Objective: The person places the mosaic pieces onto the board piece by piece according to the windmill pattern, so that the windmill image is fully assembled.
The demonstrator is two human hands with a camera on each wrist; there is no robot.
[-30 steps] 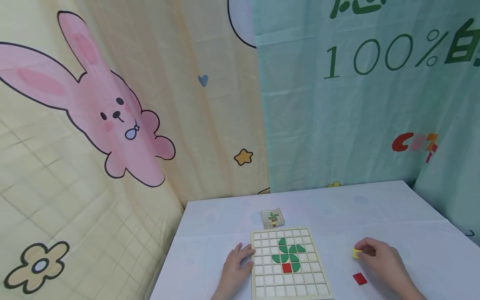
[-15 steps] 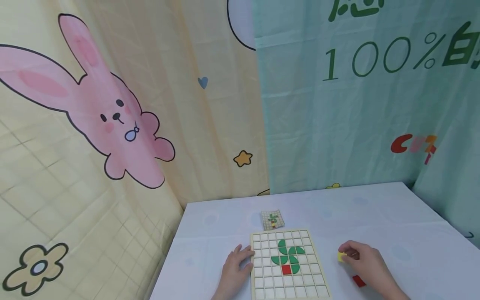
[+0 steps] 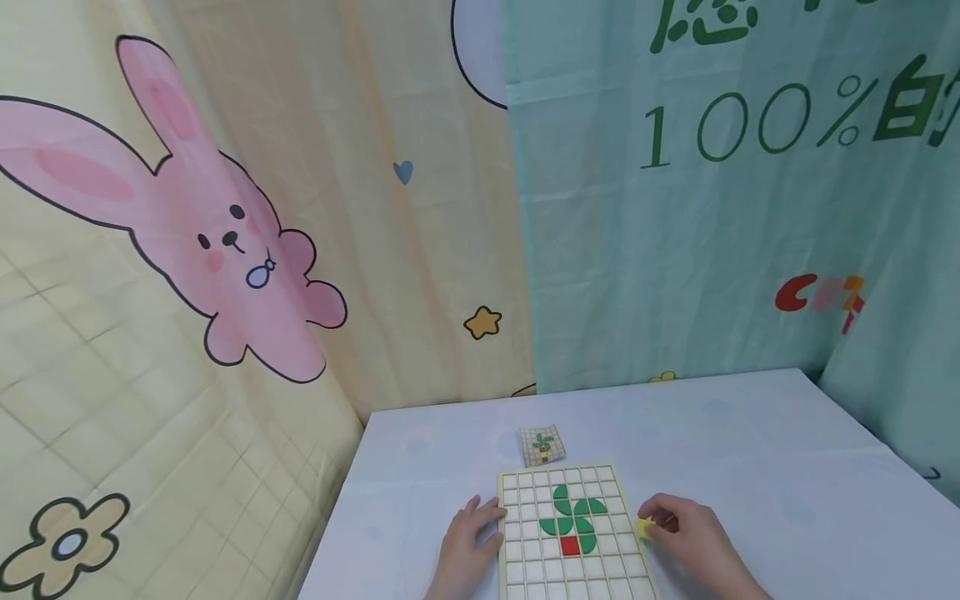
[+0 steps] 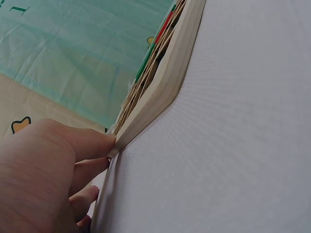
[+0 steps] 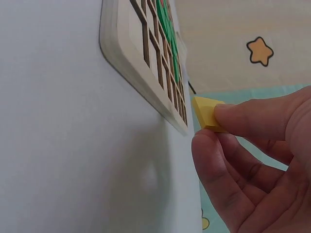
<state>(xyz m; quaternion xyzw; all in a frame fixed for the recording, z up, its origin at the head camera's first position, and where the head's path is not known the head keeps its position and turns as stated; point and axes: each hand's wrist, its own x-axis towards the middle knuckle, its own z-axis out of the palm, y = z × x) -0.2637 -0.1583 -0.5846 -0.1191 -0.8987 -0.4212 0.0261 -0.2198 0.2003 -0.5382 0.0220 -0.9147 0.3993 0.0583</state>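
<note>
A square grid board (image 3: 528, 571) with white cells lies on the table. Green rounded pieces (image 3: 587, 543) form a leafy shape on it, and one red square tile (image 3: 570, 546) sits below their centre. My left hand (image 3: 467, 546) rests against the board's left edge, thumb and fingertips touching the wooden rim (image 4: 160, 92). Just beyond the board's right edge, my right hand (image 3: 690, 533) pinches a small yellow tile (image 5: 206, 114) between thumb and fingers. In the right wrist view the tile is tilted and held above the tabletop, apart from the board.
A small pattern card (image 3: 542, 446) with a similar green design lies behind the board. The white table (image 3: 720, 433) extends right and back to printed curtains (image 3: 667, 250). No loose red tile shows beside the right hand now.
My right hand has carried the yellow tile leftward to near the board's right edge. The loose red tile it passed is now out of sight. My left hand stays at the board.
</note>
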